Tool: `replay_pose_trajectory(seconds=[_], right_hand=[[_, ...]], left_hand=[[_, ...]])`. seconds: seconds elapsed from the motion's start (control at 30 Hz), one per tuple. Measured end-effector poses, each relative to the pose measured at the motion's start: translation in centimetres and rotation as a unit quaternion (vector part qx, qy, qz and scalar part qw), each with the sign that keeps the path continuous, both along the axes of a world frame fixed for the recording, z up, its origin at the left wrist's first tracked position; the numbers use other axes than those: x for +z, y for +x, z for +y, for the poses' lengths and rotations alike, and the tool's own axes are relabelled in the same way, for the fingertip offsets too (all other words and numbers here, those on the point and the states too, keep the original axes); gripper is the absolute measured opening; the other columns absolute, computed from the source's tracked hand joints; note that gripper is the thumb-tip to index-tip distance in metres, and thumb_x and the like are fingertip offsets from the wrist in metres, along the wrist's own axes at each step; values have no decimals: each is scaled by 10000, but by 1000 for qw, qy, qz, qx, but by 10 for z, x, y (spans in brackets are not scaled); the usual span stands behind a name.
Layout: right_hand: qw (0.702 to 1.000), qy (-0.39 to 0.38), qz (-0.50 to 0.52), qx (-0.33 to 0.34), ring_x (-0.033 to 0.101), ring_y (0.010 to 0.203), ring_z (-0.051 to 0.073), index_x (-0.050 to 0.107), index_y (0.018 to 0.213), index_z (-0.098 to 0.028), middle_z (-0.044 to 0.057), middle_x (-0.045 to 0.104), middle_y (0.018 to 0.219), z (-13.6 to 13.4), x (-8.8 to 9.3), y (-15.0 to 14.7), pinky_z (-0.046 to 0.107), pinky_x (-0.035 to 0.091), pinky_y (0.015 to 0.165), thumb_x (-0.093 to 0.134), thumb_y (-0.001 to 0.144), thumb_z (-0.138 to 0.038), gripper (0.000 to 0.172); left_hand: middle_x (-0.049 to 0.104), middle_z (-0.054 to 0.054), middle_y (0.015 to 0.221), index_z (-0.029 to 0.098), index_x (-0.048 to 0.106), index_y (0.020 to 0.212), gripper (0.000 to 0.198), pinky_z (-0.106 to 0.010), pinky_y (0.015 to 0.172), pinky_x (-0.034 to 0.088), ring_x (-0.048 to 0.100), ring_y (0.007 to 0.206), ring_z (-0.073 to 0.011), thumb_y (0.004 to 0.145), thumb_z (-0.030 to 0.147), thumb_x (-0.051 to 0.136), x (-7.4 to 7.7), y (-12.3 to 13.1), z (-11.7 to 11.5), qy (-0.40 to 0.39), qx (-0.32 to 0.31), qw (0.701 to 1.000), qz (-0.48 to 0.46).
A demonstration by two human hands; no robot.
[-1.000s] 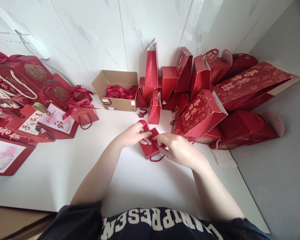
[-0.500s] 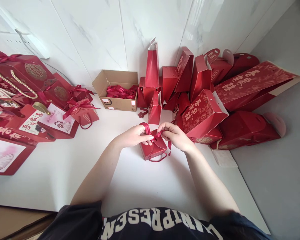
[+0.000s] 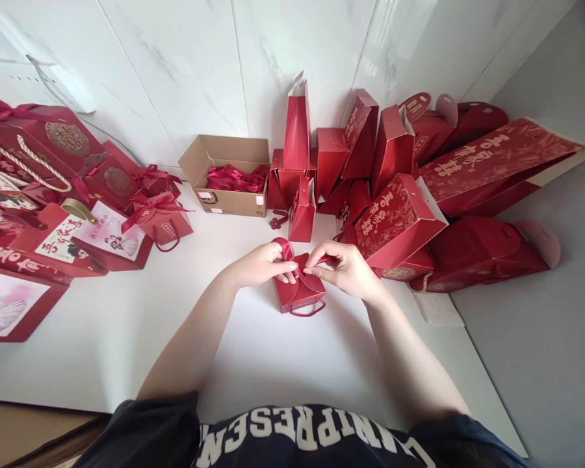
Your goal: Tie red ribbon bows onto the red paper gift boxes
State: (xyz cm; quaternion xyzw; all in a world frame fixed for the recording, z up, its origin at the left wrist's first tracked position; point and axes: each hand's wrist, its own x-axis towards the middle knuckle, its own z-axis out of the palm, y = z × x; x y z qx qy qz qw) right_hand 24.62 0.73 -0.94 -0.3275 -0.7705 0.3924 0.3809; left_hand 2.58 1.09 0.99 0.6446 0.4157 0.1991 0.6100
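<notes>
A small red gift box (image 3: 297, 298) with a twisted cord handle stands on the white table in front of me. Over its top runs a dark red satin ribbon (image 3: 283, 246), a loop of which sticks up at the left. My left hand (image 3: 266, 265) pinches this loop near its base, fingertips against the box top. From the right, my right hand (image 3: 344, 268) pinches the ribbon close to the middle of the box, thumb and forefinger together. The knot area between the fingertips is partly hidden.
Behind stands an open cardboard box (image 3: 234, 203) of red ribbons. Several red gift boxes (image 3: 400, 221) crowd the right side; decorated boxes and bags (image 3: 112, 234) fill the left. A small upright red box (image 3: 301, 211) is just beyond my hands. A tiled wall (image 3: 195, 71) closes the back.
My right hand has turned and drawn its fingertips in toward the knot. The ribbon tail that hung at the box's right side no longer shows there. My left hand stays in place.
</notes>
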Motion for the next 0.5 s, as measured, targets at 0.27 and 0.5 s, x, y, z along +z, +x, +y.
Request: replay_pose_trajectory(seconds=[0.27, 0.5], right_hand=[[972, 142, -137, 124, 600, 825, 180, 621, 848, -210, 29, 660, 846, -13, 12, -3, 326, 485, 785, 558, 879, -46, 179], [957, 147, -220, 117, 597, 786, 168, 615, 851, -200, 33, 652, 850, -17, 10, -4, 279, 462, 709, 521, 882, -26, 200]], left_hand=[[682, -29, 758, 147, 530, 796, 295, -310, 733, 561, 689, 745, -156, 856, 404, 663, -3, 3, 0, -12, 40, 999, -12], [672, -28, 776, 139, 544, 784, 211, -301, 714, 533, 669, 755, -152, 801, 265, 712, -1, 8, -3, 1, 35, 999, -25]])
